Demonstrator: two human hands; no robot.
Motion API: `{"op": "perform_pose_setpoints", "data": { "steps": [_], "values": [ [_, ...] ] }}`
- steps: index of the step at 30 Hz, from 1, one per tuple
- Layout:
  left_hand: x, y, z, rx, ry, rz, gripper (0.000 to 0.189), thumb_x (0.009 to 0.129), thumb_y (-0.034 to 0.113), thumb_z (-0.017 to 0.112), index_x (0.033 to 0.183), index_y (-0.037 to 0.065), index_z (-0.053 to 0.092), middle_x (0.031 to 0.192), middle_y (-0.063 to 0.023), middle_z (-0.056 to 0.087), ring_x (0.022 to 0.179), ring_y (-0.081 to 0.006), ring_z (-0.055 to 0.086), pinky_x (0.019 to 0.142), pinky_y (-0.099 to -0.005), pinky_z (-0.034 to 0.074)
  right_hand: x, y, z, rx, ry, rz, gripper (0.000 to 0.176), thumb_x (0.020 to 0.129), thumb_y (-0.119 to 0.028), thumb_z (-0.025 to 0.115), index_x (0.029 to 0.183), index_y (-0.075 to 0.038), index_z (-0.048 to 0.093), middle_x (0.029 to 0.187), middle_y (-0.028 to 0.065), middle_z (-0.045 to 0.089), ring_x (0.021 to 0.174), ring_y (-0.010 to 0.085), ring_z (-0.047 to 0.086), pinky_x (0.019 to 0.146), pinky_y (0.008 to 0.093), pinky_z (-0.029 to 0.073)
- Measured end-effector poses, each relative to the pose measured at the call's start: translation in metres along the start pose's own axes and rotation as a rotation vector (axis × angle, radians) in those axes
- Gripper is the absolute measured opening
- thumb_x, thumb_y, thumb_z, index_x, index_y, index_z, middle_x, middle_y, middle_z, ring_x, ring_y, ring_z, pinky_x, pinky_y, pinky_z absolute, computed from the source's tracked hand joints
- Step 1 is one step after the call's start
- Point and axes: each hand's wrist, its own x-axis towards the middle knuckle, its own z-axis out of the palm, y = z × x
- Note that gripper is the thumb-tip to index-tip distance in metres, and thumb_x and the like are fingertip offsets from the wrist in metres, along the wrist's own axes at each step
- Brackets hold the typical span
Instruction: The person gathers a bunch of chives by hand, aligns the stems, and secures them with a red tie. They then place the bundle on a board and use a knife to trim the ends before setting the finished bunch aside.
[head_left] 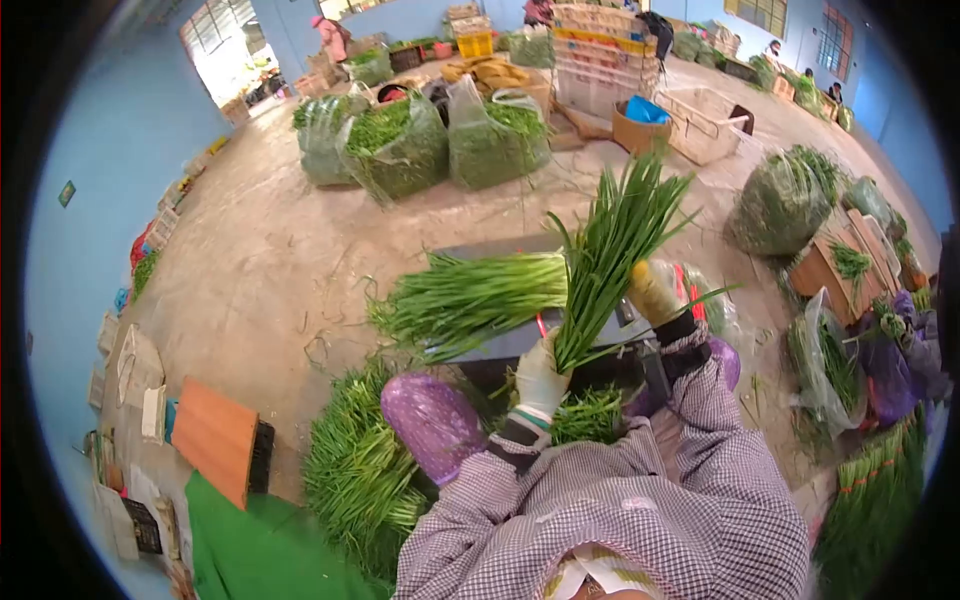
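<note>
My left hand [541, 377], in a pale glove, is closed around the lower end of a bunch of green chives [622, 245], whose leaves fan up and to the right. My right hand [655, 294], in a yellowish glove, is beside the bunch's right edge with its fingers drawn together; I cannot tell what is in them. A thick pile of chives [480, 300] with pale stem ends lies on a dark low stand [490, 345] in front of me. More loose chives [585, 415] are below my left hand. Purple dotted covers [432, 422] show at my knees.
A large chive heap [365, 465] lies at my left, by a green cloth [260, 545] and a brown board [215, 440]. Tied bunches [870, 500] stand at right. Filled plastic bags [400, 160], a cardboard box [640, 130] and a white crate [700, 130] stand ahead. Other people [333, 40] are far back.
</note>
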Motion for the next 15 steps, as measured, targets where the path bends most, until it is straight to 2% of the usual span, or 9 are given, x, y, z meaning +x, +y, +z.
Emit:
{"op": "perform_pose_setpoints", "data": {
  "steps": [1, 3, 4, 6, 7, 10, 11, 14, 15],
  "values": [
    [-0.005, -0.005, 0.002, 0.053, -0.026, 0.019, 0.065, 0.068, 0.009, 0.081, 0.128, 0.006, 0.057, 0.102, -0.0136, 0.068, 0.093, -0.0346, 0.066, 0.082, -0.0441, 0.052, 0.000, -0.021, 0.018, 0.102, 0.038, 0.000, 0.064, 0.100, -0.049, 0.057, 0.142, -0.001, 0.049, 0.142, 0.0100, 0.056, 0.125, 0.0211, 0.056, 0.107, 0.0393, 0.044],
    [-0.013, -0.010, 0.003, 0.175, -0.143, 0.014, 0.077, 0.063, 0.011, 0.083, 0.134, 0.008, 0.053, 0.102, -0.0111, 0.063, 0.096, -0.0323, 0.062, 0.085, -0.0422, 0.047, 0.004, -0.047, 0.019, 0.095, 0.095, 0.112, 0.058, 0.102, -0.044, 0.056, 0.140, -0.001, 0.050, 0.134, 0.0096, 0.060, 0.120, 0.0209, 0.059, 0.101, 0.0378, 0.049],
    [-0.016, -0.011, 0.006, 0.172, -0.138, 0.035, 0.079, 0.063, 0.012, 0.084, 0.134, 0.007, 0.052, 0.102, -0.0110, 0.062, 0.096, -0.0324, 0.062, 0.086, -0.0423, 0.047, 0.006, -0.056, 0.020, 0.094, 0.119, 0.168, 0.055, 0.102, -0.041, 0.056, 0.139, -0.001, 0.051, 0.130, 0.0094, 0.062, 0.117, 0.0208, 0.061, 0.097, 0.0370, 0.052],
    [-0.021, -0.013, 0.008, 0.170, -0.133, 0.067, 0.082, 0.062, 0.013, 0.085, 0.135, 0.006, 0.050, 0.100, -0.0108, 0.061, 0.095, -0.0325, 0.061, 0.087, -0.0424, 0.046, 0.009, -0.070, 0.042, 0.046, 0.279, 0.222, 0.046, 0.103, -0.034, 0.057, 0.132, 0.002, 0.057, 0.106, 0.0042, 0.063, 0.103, 0.0185, 0.065, 0.089, 0.0318, 0.053],
    [-0.024, -0.017, 0.013, 0.178, -0.185, 0.060, 0.093, 0.060, 0.016, 0.087, 0.141, 0.005, 0.044, 0.105, -0.0120, 0.060, 0.101, -0.0320, 0.059, 0.091, -0.0438, 0.044, 0.011, -0.075, 0.052, 0.017, 0.355, 0.247, 0.042, 0.103, -0.030, 0.057, 0.128, 0.003, 0.060, 0.094, 0.0016, 0.063, 0.096, 0.0174, 0.067, 0.085, 0.0291, 0.054],
    [-0.023, -0.014, 0.013, 0.086, -0.223, 0.095, 0.108, 0.061, 0.025, 0.090, 0.150, 0.004, 0.033, 0.116, -0.0149, 0.059, 0.112, -0.0324, 0.056, 0.099, -0.0451, 0.042, 0.005, -0.078, 0.070, 0.179, 0.389, 0.135, 0.033, 0.103, -0.019, 0.055, 0.125, 0.005, 0.060, 0.085, 0.0007, 0.057, 0.097, 0.0207, 0.068, 0.085, 0.0316, 0.054],
    [-0.020, -0.007, 0.008, 0.086, -0.298, 0.085, 0.121, 0.065, 0.040, 0.089, 0.156, 0.000, 0.021, 0.135, -0.0189, 0.054, 0.128, -0.0347, 0.049, 0.108, -0.0482, 0.037, 0.002, -0.085, 0.083, 0.166, 0.406, 0.089, 0.029, 0.103, -0.016, 0.054, 0.122, 0.006, 0.060, 0.082, 0.0016, 0.059, 0.091, 0.0207, 0.068, 0.085, 0.0319, 0.054],
    [-0.009, -0.007, -0.034, 0.062, -0.671, 0.107, 0.110, 0.070, 0.035, 0.088, 0.152, -0.005, 0.028, 0.149, -0.0276, 0.042, 0.141, -0.0398, 0.039, 0.116, -0.0443, 0.032, -0.009, -0.087, 0.094, 0.002, 0.268, 0.111, 0.026, 0.103, -0.013, 0.053, 0.118, 0.006, 0.061, 0.077, 0.0019, 0.059, 0.084, 0.0202, 0.067, 0.084, 0.0329, 0.054],
    [-0.012, -0.039, -0.034, 0.001, -0.800, 0.122, 0.108, 0.073, 0.044, 0.085, 0.150, -0.009, 0.029, 0.152, -0.0298, 0.037, 0.143, -0.0397, 0.037, 0.116, -0.0404, 0.033, -0.013, -0.076, 0.090, -0.228, 0.247, 0.258, 0.024, 0.103, -0.013, 0.054, 0.114, 0.007, 0.062, 0.072, 0.0014, 0.057, 0.075, 0.0182, 0.064, 0.080, 0.0341, 0.054]
  ]
}}
